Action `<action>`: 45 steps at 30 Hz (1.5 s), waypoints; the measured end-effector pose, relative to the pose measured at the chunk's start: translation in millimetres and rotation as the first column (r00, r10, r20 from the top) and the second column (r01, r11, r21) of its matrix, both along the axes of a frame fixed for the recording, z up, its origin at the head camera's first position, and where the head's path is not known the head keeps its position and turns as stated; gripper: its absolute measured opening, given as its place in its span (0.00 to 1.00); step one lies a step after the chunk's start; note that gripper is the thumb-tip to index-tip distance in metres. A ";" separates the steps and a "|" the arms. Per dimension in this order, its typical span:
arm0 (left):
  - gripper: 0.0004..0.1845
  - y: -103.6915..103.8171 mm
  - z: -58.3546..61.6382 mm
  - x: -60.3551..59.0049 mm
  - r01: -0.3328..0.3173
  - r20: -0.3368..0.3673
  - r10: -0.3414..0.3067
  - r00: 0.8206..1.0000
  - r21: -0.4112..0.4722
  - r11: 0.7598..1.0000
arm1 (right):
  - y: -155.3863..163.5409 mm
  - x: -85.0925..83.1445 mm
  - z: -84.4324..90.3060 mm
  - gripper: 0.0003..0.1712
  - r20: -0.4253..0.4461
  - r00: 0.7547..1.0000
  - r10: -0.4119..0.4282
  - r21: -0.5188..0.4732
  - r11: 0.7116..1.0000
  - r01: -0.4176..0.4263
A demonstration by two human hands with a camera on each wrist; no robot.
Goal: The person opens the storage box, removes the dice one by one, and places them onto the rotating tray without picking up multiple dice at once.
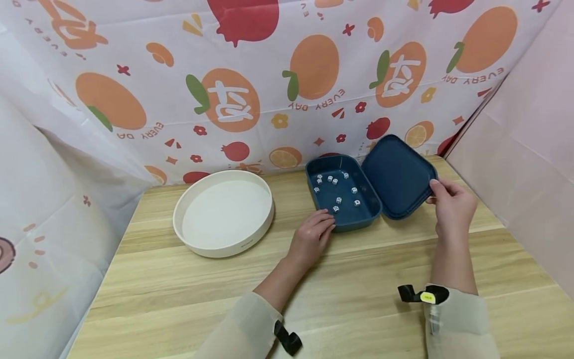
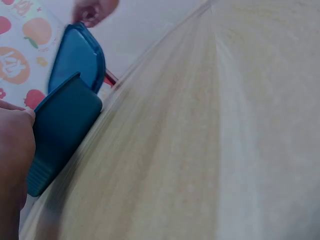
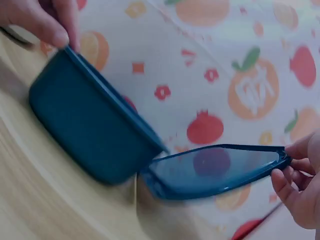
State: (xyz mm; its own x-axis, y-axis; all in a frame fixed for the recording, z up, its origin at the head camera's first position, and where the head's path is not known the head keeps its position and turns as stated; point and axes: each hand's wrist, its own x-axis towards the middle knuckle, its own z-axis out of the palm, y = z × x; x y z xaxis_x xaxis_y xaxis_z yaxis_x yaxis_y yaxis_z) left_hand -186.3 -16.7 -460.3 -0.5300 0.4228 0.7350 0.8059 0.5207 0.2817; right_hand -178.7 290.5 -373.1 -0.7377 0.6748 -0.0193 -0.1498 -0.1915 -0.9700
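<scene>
Fruit-print cloth backs the wooden table [image 1: 188, 299], where the left hand [image 1: 311, 237] rests relaxed fingers on the near rim of a blue box [image 1: 343, 197] holding small white dice [image 1: 339, 200], the right hand [image 1: 453, 207] pinching its tilted lid [image 1: 396, 174], a white round tray [image 1: 224, 212] well to the left.

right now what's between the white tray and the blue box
Only bare wooden table lies between the white tray and the blue box, as the head view shows; the left hand touches the box's near corner.
</scene>
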 end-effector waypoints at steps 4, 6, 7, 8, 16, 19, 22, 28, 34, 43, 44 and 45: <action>0.06 -0.6 -1.1 0.3 -0.009 0.011 0.009 1.000 0.004 1.000 | 16.1 -1.9 -16.7 0.04 -0.003 1.000 0.026 -0.198 0.980 -0.026; 0.06 -0.7 -1.0 0.5 -0.003 0.009 0.003 1.000 0.012 1.000 | 22.3 -1.9 -24.4 0.04 0.023 0.999 0.040 -0.265 0.964 -0.032; 0.06 -0.7 -0.9 0.6 0.000 0.007 -0.001 1.000 0.016 1.000 | 25.1 -1.7 -28.4 0.04 0.041 0.998 0.046 -0.298 0.954 -0.032; 0.06 -0.7 -0.7 0.7 0.003 0.004 -0.004 1.000 0.020 1.000 | 27.9 -1.3 -32.4 0.06 0.060 0.997 0.052 -0.326 0.945 -0.029; 0.05 -0.6 -0.9 1.0 0.014 0.000 -0.014 1.000 0.028 1.000 | 46.0 1.7 -56.4 0.24 0.164 0.981 0.104 -0.493 0.870 -0.010; 0.05 -0.6 -0.5 1.3 0.010 0.002 -0.010 1.000 0.031 0.999 | 49.1 1.7 -58.8 0.19 0.163 0.981 0.104 -0.532 0.847 -0.001; 0.05 -0.6 0.0 1.4 0.007 0.004 -0.007 1.000 0.032 0.999 | 51.3 1.3 -59.7 0.11 0.172 0.981 0.094 -0.552 0.834 0.017; 0.06 -0.6 0.3 1.3 0.000 0.009 0.000 1.000 0.028 1.000 | 52.6 0.4 -59.8 0.10 0.240 0.969 0.054 -0.473 0.878 0.069; 0.06 -1.0 1.9 0.8 0.002 0.010 -0.002 1.000 0.033 0.999 | 52.2 -2.2 -58.4 0.03 0.328 0.945 -0.007 -0.276 0.955 0.103; 0.07 -1.1 2.5 1.9 0.002 0.025 -0.002 1.000 0.010 1.000 | 49.1 -3.4 -58.8 0.07 0.307 0.949 -0.072 -0.111 0.988 0.111; 0.07 -1.4 2.9 2.6 0.002 0.034 -0.002 0.999 0.006 1.000 | 48.5 -3.1 -59.5 0.07 0.316 0.946 -0.072 -0.083 0.991 0.103; 0.08 -1.8 3.9 3.5 0.003 0.046 -0.003 0.999 0.003 1.000 | 47.6 -2.7 -60.3 0.08 0.331 0.941 -0.073 -0.048 0.994 0.094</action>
